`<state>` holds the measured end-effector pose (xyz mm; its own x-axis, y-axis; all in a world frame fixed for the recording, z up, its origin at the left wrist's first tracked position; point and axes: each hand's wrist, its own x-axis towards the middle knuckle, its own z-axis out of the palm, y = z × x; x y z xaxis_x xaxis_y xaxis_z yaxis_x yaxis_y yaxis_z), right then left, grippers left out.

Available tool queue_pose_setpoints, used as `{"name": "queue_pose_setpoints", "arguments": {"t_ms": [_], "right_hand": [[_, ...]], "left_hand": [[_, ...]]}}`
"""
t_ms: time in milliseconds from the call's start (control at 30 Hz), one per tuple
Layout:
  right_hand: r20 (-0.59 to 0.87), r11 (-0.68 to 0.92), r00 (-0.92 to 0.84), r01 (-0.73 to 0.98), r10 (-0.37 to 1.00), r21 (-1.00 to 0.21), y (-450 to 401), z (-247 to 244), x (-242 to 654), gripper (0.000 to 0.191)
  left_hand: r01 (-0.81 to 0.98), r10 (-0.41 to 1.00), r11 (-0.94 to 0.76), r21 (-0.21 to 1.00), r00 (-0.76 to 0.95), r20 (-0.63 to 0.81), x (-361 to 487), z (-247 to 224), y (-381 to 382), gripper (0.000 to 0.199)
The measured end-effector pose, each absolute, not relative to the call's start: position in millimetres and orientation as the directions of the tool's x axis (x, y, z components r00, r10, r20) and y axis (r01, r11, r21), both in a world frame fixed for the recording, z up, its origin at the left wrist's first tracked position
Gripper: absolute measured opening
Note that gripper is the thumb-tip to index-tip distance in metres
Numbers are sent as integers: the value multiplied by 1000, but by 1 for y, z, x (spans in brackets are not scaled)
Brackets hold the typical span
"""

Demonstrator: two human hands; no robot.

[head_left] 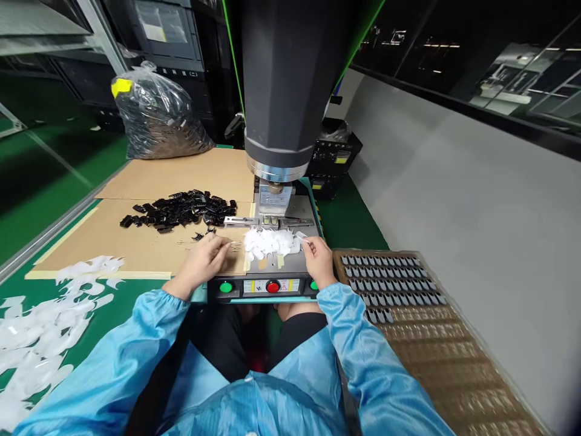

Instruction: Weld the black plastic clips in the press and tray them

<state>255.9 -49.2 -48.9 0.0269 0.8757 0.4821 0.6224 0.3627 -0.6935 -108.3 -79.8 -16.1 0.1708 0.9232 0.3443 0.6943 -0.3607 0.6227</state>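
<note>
My left hand (205, 260) rests on the brown cardboard (136, 242), fingers pinched on a small pale piece at the edge of the machine's base plate (290, 266). To the right of a heap of small white pieces (271, 242), my right hand (319, 259) pinches another small white piece. A pile of small black parts (179, 211) lies on the cardboard beyond my left hand. The grey press head (284, 91) hangs above a metal fixture (272, 212).
A brown tray (436, 339) with rows of dark parts sits to the right. White film scraps (40, 339) lie at the left. A plastic bag (154, 115) of black parts stands at the back. Green and red buttons (272, 286) line the machine's front.
</note>
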Motion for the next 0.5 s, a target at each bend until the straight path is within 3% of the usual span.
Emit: {"name": "queue_pose_setpoints", "arguments": {"t_ms": [100, 233, 333, 500], "right_hand": [[545, 414, -57, 718, 836, -559, -33, -35, 240, 32], [489, 381, -170, 846, 856, -372, -3, -22, 206, 37], [400, 343, -228, 907, 888, -245, 12, -16, 182, 37], [266, 318, -286, 944, 920, -84, 11, -5, 171, 41]], "left_hand": [[842, 877, -445, 307, 340, 338, -137, -23, -78, 34], [868, 855, -494, 61, 471, 219, -136, -26, -72, 34], [852, 842, -524, -17, 521, 143, -124, -20, -65, 28], [801, 796, -599, 1, 595, 111, -116, -1, -53, 22]]}}
